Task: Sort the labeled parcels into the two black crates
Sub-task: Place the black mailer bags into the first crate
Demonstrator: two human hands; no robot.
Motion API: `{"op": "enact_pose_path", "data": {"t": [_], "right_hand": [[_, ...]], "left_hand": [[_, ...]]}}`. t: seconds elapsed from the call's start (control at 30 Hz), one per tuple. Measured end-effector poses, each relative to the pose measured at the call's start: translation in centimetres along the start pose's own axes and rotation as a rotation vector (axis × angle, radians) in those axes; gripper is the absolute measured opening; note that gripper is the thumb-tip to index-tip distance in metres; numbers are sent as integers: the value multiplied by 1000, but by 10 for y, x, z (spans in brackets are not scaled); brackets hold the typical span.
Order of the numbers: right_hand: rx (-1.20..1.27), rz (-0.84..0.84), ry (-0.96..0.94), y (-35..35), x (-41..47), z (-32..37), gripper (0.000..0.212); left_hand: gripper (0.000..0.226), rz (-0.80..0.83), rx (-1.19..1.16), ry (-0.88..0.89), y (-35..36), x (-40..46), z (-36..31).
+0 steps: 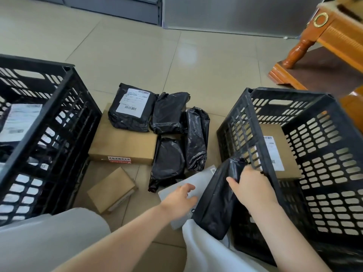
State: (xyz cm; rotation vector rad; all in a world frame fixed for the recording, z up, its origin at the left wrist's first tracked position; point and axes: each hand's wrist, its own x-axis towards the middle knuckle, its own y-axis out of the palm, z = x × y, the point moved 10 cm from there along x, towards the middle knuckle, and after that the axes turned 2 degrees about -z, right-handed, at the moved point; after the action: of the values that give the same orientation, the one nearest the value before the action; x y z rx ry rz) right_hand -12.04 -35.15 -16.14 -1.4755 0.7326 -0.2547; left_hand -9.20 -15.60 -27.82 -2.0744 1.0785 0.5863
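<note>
Right hand (253, 185), fingers curled round the top end of a black plastic-wrapped parcel (216, 201), holds it long axis upright, just outside the near wall of the right-side black slatted crate (322, 146); left hand (181, 199) rests loosely spread on a grey mailer (198, 179).

Both bare forearms reach forward. The left hand (181, 199) lies palm-down with fingers loosely spread. The right hand (250, 186) has curled, gripping fingers.

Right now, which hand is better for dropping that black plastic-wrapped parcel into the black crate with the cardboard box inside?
Probably the right hand: it grips the black plastic-wrapped parcel beside the right black slotted crate. The left hand rests on a grey mailer.
</note>
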Motion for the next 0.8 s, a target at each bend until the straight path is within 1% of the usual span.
{"op": "enact_pose_path", "data": {"t": [0.07,0.13,0.23,0.3,0.47,0.57,0.63,0.7,0.8], "right_hand": [[13,156,29,23,2,-10,51],[108,221,44,42,1,-11,52],[250,191,55,47,5,-7,41],[321,159,45,46,9,-4,40],[473,101,45,43,14,6,43],[536,97,54,40,13,10,44],[588,97,48,38,13,13,44],[682,147,29,37,11,19,41],[920,252,28,38,5,31,25]], "left_hand": [[51,36,-90,-17,13,-4,-3],[52,62,-170,-24,20,-9,-10],[51,82,-243,1,22,-11,-22],[56,72,-254,37,22,-10,-27],[84,-27,-210,104,16,-10,-36],[99,-133,-49,144,8,-14,-42],[108,-167,42,149,5,-16,-44],[105,-180,75,147,1,-15,-45],[93,-168,22,97,-14,-8,-42]]}}
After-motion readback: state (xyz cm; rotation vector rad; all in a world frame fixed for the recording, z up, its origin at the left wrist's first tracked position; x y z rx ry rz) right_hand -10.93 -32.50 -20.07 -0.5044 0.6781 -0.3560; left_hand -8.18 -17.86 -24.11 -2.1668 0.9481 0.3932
